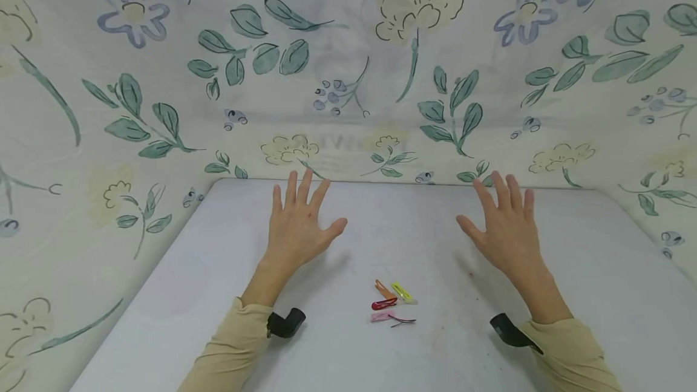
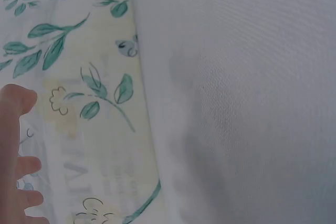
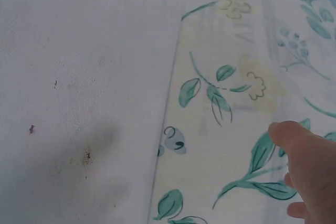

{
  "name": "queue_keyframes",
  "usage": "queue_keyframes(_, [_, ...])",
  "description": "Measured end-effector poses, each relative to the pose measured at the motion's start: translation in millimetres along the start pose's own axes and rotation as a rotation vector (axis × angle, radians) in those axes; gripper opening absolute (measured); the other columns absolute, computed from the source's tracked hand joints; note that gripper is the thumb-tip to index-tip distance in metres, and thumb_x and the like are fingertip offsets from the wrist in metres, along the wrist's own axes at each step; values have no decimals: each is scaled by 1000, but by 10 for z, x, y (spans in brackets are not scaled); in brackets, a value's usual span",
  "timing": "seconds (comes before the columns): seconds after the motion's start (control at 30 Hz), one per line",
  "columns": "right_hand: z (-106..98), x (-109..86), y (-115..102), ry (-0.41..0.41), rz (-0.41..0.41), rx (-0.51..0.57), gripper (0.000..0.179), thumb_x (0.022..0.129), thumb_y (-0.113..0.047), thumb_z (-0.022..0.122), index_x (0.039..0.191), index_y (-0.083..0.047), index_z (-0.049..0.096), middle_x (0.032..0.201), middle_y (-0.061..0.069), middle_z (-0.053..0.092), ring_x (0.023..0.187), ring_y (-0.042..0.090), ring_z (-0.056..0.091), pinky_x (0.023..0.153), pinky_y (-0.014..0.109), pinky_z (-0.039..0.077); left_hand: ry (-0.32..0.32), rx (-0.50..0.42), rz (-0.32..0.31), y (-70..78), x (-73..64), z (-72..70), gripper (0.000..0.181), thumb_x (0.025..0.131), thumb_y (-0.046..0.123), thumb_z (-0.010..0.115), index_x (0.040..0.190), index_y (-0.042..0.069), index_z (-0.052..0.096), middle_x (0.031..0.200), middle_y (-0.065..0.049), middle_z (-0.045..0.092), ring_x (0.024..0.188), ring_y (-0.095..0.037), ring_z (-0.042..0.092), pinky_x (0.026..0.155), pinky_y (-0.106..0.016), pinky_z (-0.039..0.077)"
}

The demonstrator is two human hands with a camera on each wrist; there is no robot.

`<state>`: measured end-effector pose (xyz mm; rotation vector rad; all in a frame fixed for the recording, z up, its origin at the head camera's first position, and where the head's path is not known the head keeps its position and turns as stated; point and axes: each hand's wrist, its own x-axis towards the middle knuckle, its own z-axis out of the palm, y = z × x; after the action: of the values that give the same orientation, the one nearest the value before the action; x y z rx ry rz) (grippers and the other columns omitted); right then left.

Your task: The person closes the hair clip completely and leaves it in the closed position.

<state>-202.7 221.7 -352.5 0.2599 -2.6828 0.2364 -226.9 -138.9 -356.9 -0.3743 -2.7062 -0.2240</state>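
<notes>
Both hands hover above a white table with fingers spread, holding nothing. The left hand (image 1: pixel 296 228) is left of centre near the far edge, and the right hand (image 1: pixel 506 231) mirrors it on the other side. Between the forearms and nearer the front lies a small group of hair clips: an orange clip (image 1: pixel 384 290), a yellow-green clip (image 1: pixel 402 292), a red clip (image 1: pixel 384 304) and a pink clip (image 1: pixel 382 316). A thin dark reddish hairpin-like piece (image 1: pixel 403 320) lies beside the pink one. Neither hand touches them. Each wrist view shows only part of its hand.
The white table (image 1: pixel 403 235) meets a floral cloth (image 1: pixel 348 77) that rises behind it and along both sides. Small dark specks (image 3: pixel 87 155) mark the tabletop at the right. Black wrist cameras (image 1: pixel 287 323) stick out from both sleeves.
</notes>
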Motion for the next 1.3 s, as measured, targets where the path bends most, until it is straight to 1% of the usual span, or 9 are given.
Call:
queue_keyframes(0.1, [1,1,-8,2,2,20,73,93,-38,64,149,-4,35,156,28,22,145,47,14,114,66,9,-5,-28,0,8,-2,4,81,89,61,53,153,16,36,163,-16,21,151,-40,9,117,-62,7])
queue_keyframes(0.23, [1,-2,-18,4,5,51,71,92,-36,66,148,-2,37,154,29,24,144,49,17,114,66,14,-25,-56,3,24,-2,27,80,89,59,54,154,16,35,163,-16,21,151,-40,8,117,-62,8])
queue_keyframes(0.37, [4,-2,-36,16,-4,90,69,91,-33,68,146,-1,40,153,30,28,141,50,23,111,67,20,-23,-74,11,45,-7,41,79,89,57,55,153,16,35,162,-17,23,151,-39,9,117,-62,10])
queue_keyframes(0.5, [0,-9,-62,6,5,141,68,92,-32,68,146,-1,40,151,30,30,139,51,28,103,68,33,-20,-99,11,57,-20,48,78,89,55,57,153,15,36,162,-17,23,150,-39,11,117,-61,12])
queue_keyframes(0.63, [-9,-14,-82,-43,40,174,67,94,-32,65,148,-3,38,152,29,30,138,48,30,96,67,40,-32,-125,3,65,-25,67,78,89,54,58,153,16,35,162,-16,23,150,-40,13,116,-62,14])
queue_keyframes(0.83, [-8,-10,-106,-114,65,203,66,97,-34,61,150,-5,36,152,28,33,137,47,34,95,66,42,-38,-169,4,91,-38,64,75,90,53,57,152,16,36,161,-15,25,150,-38,16,116,-60,17])
queue_keyframes(1.07, [-5,-3,-129,-201,77,268,63,99,-37,58,149,-5,37,150,26,37,133,47,40,100,64,39,-5,-248,37,111,-50,58,71,89,49,60,149,17,42,160,-12,29,149,-35,19,115,-59,22])
queue_keyframes(1.17, [-6,-4,-144,-220,78,296,63,99,-39,57,149,-5,38,150,25,38,134,46,41,102,63,38,-3,-281,50,138,-51,59,70,88,48,61,148,17,43,160,-10,30,149,-34,21,112,-60,27])
queue_keyframes(1.3, [8,-9,-153,-197,66,314,60,99,-37,57,148,-6,40,148,23,42,133,44,44,102,61,39,-11,-322,60,188,-58,64,67,88,47,62,147,18,46,160,-9,31,149,-33,22,107,-62,35])
